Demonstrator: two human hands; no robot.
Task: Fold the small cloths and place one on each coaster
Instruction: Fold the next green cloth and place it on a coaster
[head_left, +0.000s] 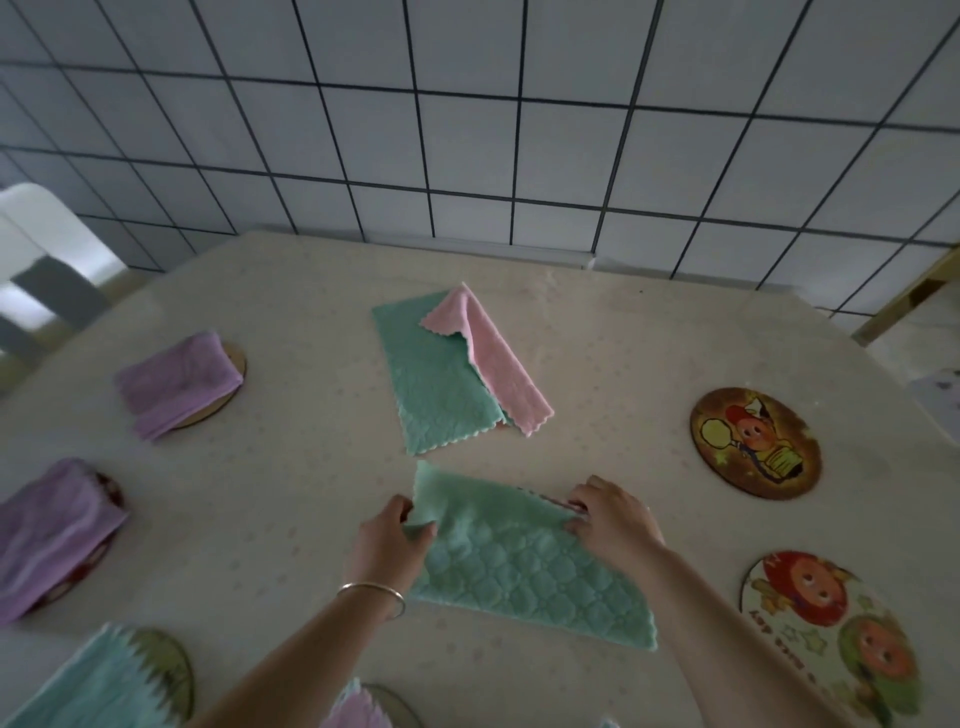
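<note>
A light green quilted cloth (514, 561) lies folded in front of me on the table. My left hand (387, 540) pinches its far left corner and my right hand (610, 519) pinches its far right corner. Beyond it lie a teal cloth (431, 379) and a pink cloth (498, 358), partly overlapping, the pink one with a corner turned over. Two bare picture coasters sit at the right, one (756, 441) farther and one (831, 634) nearer. Folded purple cloths (179, 384) (52, 525) rest on coasters at the left.
A folded teal cloth (98, 686) lies on a coaster at the bottom left. Another cloth on a coaster (363, 706) shows at the bottom edge. The cream table (291, 457) meets a tiled wall (467, 130) behind. A white chair (47, 260) stands at the far left.
</note>
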